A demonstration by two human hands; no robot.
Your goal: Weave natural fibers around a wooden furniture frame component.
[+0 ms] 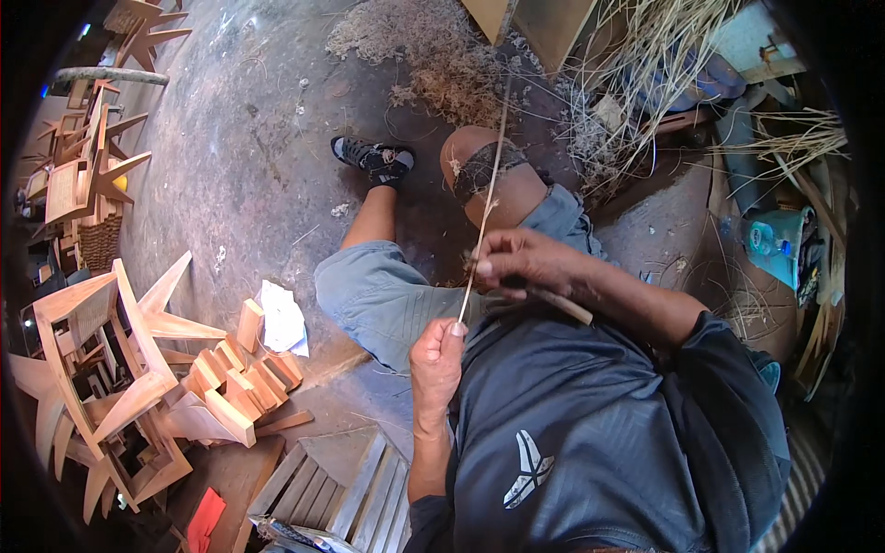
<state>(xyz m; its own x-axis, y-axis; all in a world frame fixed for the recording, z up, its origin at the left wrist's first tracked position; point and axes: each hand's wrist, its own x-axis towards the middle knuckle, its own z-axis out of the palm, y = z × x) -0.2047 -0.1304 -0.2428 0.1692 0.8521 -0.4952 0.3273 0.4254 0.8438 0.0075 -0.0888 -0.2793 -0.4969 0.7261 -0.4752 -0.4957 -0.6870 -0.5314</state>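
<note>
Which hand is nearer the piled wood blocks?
The left hand, pinching the pale strand at its lower stretch. The right hand is farther from the wood blocks, higher up in the picture.

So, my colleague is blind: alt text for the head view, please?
A person's left hand and right hand hold a long pale strip across their banded right knee. Wooden furniture frames crowd the left; loose strands bunch upper right.
</note>
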